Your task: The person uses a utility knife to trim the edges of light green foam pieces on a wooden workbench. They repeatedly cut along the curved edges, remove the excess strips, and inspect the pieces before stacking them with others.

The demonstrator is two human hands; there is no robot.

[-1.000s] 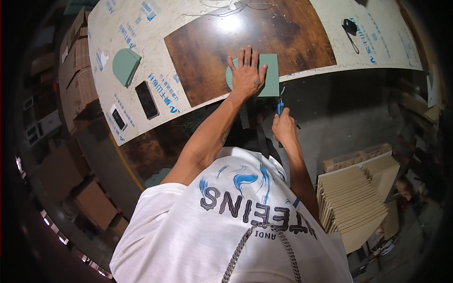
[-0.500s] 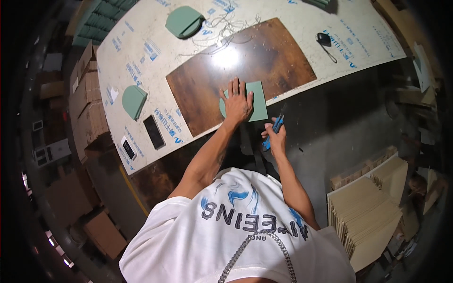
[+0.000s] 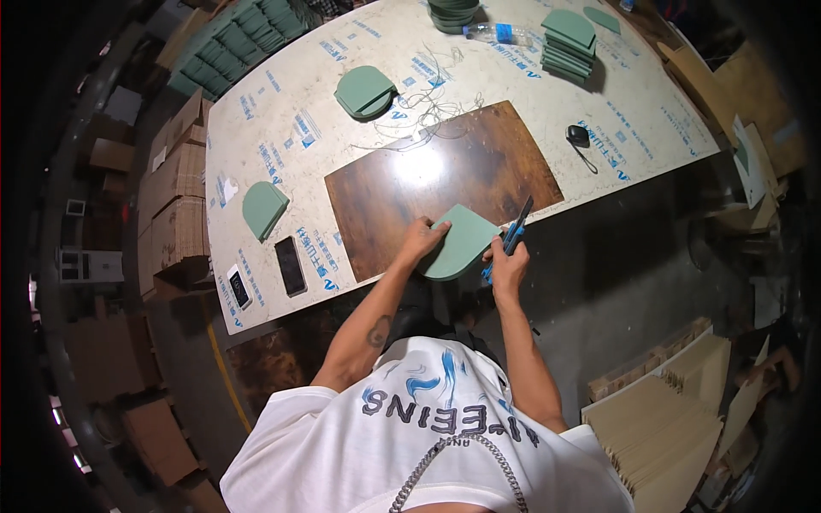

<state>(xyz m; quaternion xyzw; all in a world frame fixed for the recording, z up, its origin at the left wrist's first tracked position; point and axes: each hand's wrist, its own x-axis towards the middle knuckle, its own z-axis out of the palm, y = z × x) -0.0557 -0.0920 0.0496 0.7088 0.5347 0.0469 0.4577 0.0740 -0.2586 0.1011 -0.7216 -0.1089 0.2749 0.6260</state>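
A green flat piece [image 3: 462, 246], rounded along one side with a corner at the other, is held up slightly tilted over the table's near edge. My left hand [image 3: 419, 241] grips its left edge, thumb on top. My right hand [image 3: 510, 268] is closed round a blue utility knife [image 3: 516, 232], its dark tip pointing away from me. The fingertips of that hand are at the piece's right edge; whether they pinch it is hard to see. Beneath and beyond lies a brown wood-patterned board [image 3: 513, 158].
On the white table [image 3: 299, 94] lie more green pieces [image 3: 363, 90], a green stack [image 3: 568, 50], a plastic bottle [image 3: 503, 34], tangled string [image 3: 432, 107], a phone [image 3: 291, 265], a small white device [image 3: 239, 289] and a black strapped object [image 3: 578, 135]. Cardboard stacks [image 3: 175, 231] stand left.
My left hand has gone from lying flat on the green piece to gripping its edge. The piece has lifted off the board, turned and come nearer. My right hand with the knife has moved beside it.
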